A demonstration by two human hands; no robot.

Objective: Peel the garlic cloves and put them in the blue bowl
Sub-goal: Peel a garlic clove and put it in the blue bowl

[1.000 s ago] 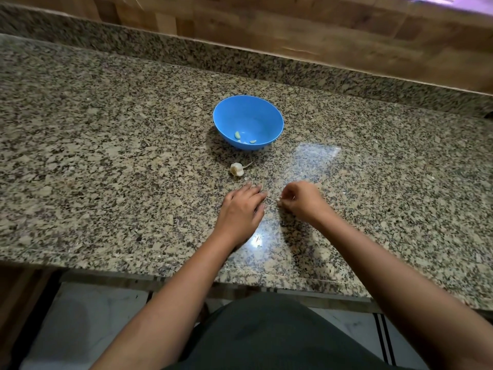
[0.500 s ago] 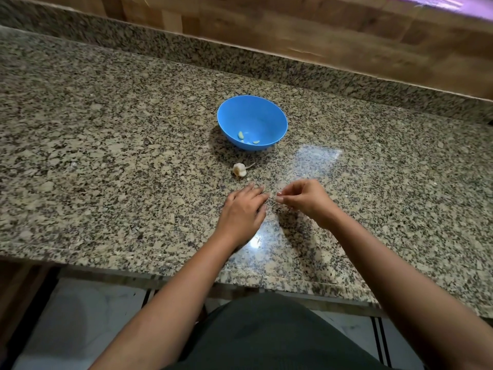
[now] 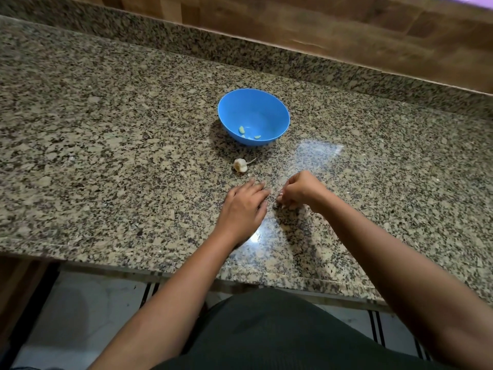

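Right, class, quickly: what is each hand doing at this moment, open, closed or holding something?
Left hand: open, lying flat on the counter.
Right hand: curled; whether it pinches anything cannot be told.

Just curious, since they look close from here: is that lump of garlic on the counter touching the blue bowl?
Apart. The head view shows a strip of bare counter between the garlic and the bowl.

Only one view, from the person's head, tipped forward and down over the near edge of the bench (image 3: 112, 161). It sits close above the left hand (image 3: 241, 209) and right hand (image 3: 298, 190), wide enough to reach the wooden wall (image 3: 320, 20) behind
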